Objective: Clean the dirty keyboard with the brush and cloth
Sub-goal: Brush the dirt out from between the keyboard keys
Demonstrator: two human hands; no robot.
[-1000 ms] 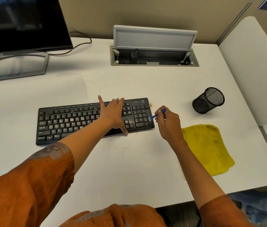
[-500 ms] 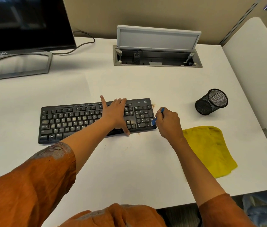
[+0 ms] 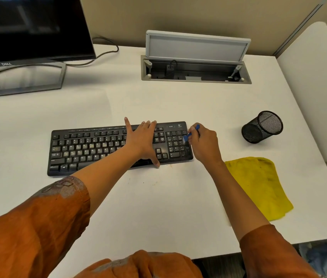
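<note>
Rightward, brush (image 3: 191,134) in right hand (image 3: 205,144) meets keyboard (image 3: 90,146).

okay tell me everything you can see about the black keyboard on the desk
The keyboard is a black, full-size plastic board with a number pad at its right end and a small logo at the top right. It lies flat on the white desk, with pale dust on many letter keys. The left hand rests flat on it with fingers spread, between the letters and the number pad. The right hand pinches a small blue brush against the number pad. Brownish crumbs dot the desk beside its front edge.
</note>
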